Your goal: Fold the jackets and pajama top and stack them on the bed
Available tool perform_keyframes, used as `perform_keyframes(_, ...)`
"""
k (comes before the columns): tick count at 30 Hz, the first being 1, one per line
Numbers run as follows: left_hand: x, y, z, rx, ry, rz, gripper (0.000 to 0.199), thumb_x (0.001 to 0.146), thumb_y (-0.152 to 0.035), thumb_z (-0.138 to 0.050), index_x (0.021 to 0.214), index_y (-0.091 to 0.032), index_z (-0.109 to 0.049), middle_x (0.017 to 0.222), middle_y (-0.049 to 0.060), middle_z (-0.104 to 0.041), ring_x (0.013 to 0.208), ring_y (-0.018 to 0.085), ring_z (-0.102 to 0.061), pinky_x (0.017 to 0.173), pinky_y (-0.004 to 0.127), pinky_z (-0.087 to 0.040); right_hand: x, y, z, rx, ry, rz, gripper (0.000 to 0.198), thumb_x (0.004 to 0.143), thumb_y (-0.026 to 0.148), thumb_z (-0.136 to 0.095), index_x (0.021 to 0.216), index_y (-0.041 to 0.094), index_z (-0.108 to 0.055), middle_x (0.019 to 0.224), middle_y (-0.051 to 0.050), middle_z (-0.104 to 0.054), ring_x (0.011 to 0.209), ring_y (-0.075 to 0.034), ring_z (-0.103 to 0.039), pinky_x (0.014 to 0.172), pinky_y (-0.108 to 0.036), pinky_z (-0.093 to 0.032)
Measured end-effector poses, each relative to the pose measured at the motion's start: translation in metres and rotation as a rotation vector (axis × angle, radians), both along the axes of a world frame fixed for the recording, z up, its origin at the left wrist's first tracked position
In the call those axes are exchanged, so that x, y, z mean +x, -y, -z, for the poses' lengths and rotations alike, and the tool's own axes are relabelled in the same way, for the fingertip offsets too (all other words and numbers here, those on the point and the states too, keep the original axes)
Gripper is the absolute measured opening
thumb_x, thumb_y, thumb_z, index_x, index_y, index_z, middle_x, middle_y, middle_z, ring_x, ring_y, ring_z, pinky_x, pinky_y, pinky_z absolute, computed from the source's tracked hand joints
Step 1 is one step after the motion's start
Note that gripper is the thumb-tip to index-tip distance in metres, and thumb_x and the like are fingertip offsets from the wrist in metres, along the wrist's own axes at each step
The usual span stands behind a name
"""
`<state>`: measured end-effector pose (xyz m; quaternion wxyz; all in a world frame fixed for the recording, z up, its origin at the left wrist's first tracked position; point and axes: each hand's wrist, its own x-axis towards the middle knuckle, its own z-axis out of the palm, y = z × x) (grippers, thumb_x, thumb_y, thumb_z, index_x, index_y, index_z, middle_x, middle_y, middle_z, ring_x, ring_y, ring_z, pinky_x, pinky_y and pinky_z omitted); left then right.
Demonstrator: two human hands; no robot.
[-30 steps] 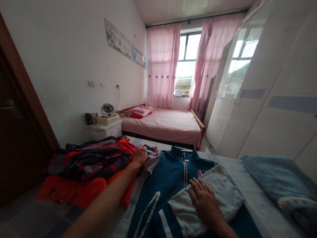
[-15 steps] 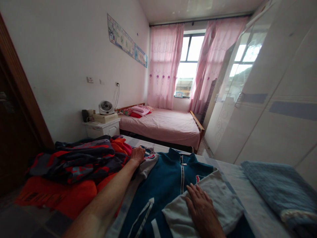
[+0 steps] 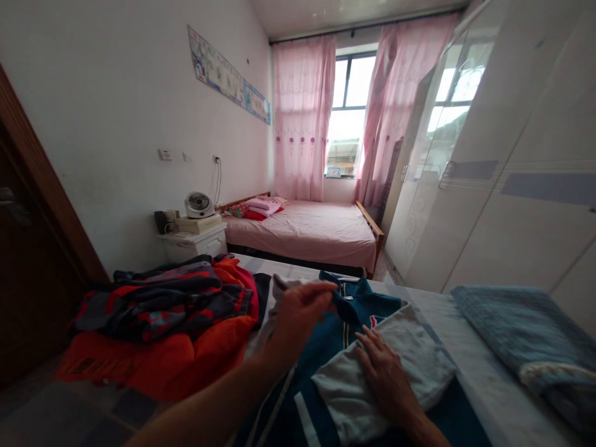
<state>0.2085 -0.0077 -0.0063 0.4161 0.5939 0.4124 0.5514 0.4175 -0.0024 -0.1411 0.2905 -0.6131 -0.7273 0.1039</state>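
A teal zip-neck jacket [image 3: 367, 295] with grey sleeves lies spread in front of me. Its right-hand grey sleeve [image 3: 414, 354] is folded inward over the body. My right hand [image 3: 384, 372] rests flat on that sleeve, fingers stretched out. Above the collar side, my left hand [image 3: 302, 313] has its fingers pinched together on the other sleeve, whose grey cloth [image 3: 279, 285] shows behind the hand. Part of the zip and chest is hidden by the left hand and forearm.
Left of the jacket sits a pile of dark, red and orange clothes [image 3: 162, 304]. A folded blue-grey cloth [image 3: 521, 329] lies at right. Beyond stand a pink-covered bed [image 3: 316, 230], a white bedside cabinet [image 3: 195, 242] with a fan [image 3: 200, 203], and a white wardrobe [image 3: 488, 217].
My left hand has moved right from the jacket's left side to over its collar area, bringing the sleeve across. My right hand stays on the folded sleeve. The view has shifted slightly.
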Motion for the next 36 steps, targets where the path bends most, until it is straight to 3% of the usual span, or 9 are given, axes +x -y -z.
perform_keyframes(2, 0.019, 0.033, 0.024, -0.01, 0.005, 0.136, 0.025, 0.078, -0.022, -0.059, 0.099, -0.017, -0.071, 0.083, 0.003, -0.069, 0.069, 0.012, -0.061, 0.061, 0.02, -0.048, 0.002, 0.001, -0.012, -0.041, -0.281, 0.018, 0.049, 0.085, 0.045, -0.033, 0.11, 0.016, -0.063, 0.129, -0.013, -0.054, 0.126, -0.027, -0.042, 0.107, -0.043, -0.029)
perform_keyframes(6, 0.034, 0.061, 0.062, 0.023, -0.207, 0.218, 0.043, 0.072, -0.005, -0.052, 0.108, -0.02, -0.068, 0.098, 0.004, -0.07, 0.088, 0.016, -0.063, 0.08, 0.025, -0.049, -0.004, 0.017, -0.033, -0.46, -0.805, 0.049, 0.05, 0.082, 0.057, -0.038, 0.101, 0.019, -0.064, 0.098, -0.01, -0.068, 0.1, -0.026, -0.061, 0.079, -0.038, -0.051)
perform_keyframes(10, 0.032, 0.063, 0.072, 0.096, -0.334, 0.246, 0.047, 0.071, -0.002, -0.05, 0.112, -0.018, -0.066, 0.107, 0.005, -0.067, 0.1, 0.017, -0.061, 0.092, 0.027, -0.045, -0.016, 0.035, -0.037, -0.821, -1.088, -0.031, 0.032, 0.074, 0.047, -0.058, 0.083, 0.017, -0.064, 0.068, -0.003, -0.065, 0.061, -0.014, -0.06, 0.049, -0.021, -0.044)
perform_keyframes(12, 0.028, 0.066, 0.073, 0.163, -0.364, 0.269, 0.049, 0.072, -0.003, -0.05, 0.118, -0.018, -0.061, 0.113, 0.006, -0.065, 0.105, 0.017, -0.059, 0.096, 0.027, -0.043, -0.019, 0.035, -0.043, -0.825, -1.17, -0.142, 0.02, 0.067, 0.034, -0.068, 0.071, 0.016, -0.063, 0.06, 0.001, -0.061, 0.054, -0.009, -0.055, 0.048, -0.018, -0.041)
perform_keyframes(18, 0.014, 0.067, 0.094, 0.398, -0.748, 0.259, 0.034, 0.08, -0.013, -0.048, 0.112, -0.019, -0.054, 0.109, 0.007, -0.062, 0.099, 0.018, -0.059, 0.09, 0.029, -0.046, -0.023, -0.002, -0.118, -0.455, -1.112, -0.322, 0.037, 0.064, 0.024, -0.07, 0.1, 0.02, -0.061, 0.082, 0.001, -0.065, 0.071, -0.013, -0.061, 0.068, -0.025, -0.048)
perform_keyframes(24, -0.002, 0.002, 0.117, 0.227, -1.135, 0.024, 0.045, 0.086, -0.034, -0.049, 0.125, -0.014, -0.051, 0.14, 0.017, -0.042, 0.127, 0.031, -0.041, 0.105, 0.044, -0.033, -0.019, 0.005, -0.182, 0.472, -0.274, -0.299, 0.011, 0.072, 0.011, -0.056, 0.075, 0.02, -0.062, 0.087, -0.002, -0.06, 0.085, -0.016, -0.056, 0.077, -0.03, -0.042)
perform_keyframes(28, -0.023, -0.034, 0.122, 0.119, -1.138, -0.135, 0.049, 0.086, -0.034, -0.045, 0.128, -0.008, -0.05, 0.128, 0.021, -0.053, 0.12, 0.035, -0.047, 0.102, 0.052, -0.032, 0.006, 0.039, -0.149, 0.74, 0.047, -0.256, 0.011, 0.08, 0.013, -0.054, 0.076, 0.022, -0.058, 0.089, -0.003, -0.06, 0.092, -0.018, -0.054, 0.083, -0.033, -0.04)
perform_keyframes(34, -0.042, -0.037, 0.132, 0.076, -1.124, -0.124, 0.042, 0.085, -0.028, -0.045, 0.124, -0.015, -0.055, 0.128, 0.012, -0.056, 0.122, 0.028, -0.047, 0.105, 0.04, -0.033, 0.053, 0.079, -0.056, 0.3, 0.346, -0.33, 0.017, 0.077, 0.007, -0.047, 0.074, 0.023, -0.054, 0.078, 0.0, -0.06, 0.073, -0.014, -0.057, 0.068, -0.025, -0.043)
perform_keyframes(36, -0.042, -0.035, 0.132, 0.076, -1.137, -0.13, 0.039, 0.087, -0.029, -0.042, 0.121, -0.015, -0.056, 0.127, 0.013, -0.057, 0.122, 0.027, -0.046, 0.106, 0.04, -0.031, 0.062, 0.085, -0.042, 0.3, 0.351, -0.309, 0.016, 0.079, 0.009, -0.047, 0.078, 0.023, -0.054, 0.081, 0.0, -0.061, 0.074, -0.014, -0.058, 0.069, -0.025, -0.043)
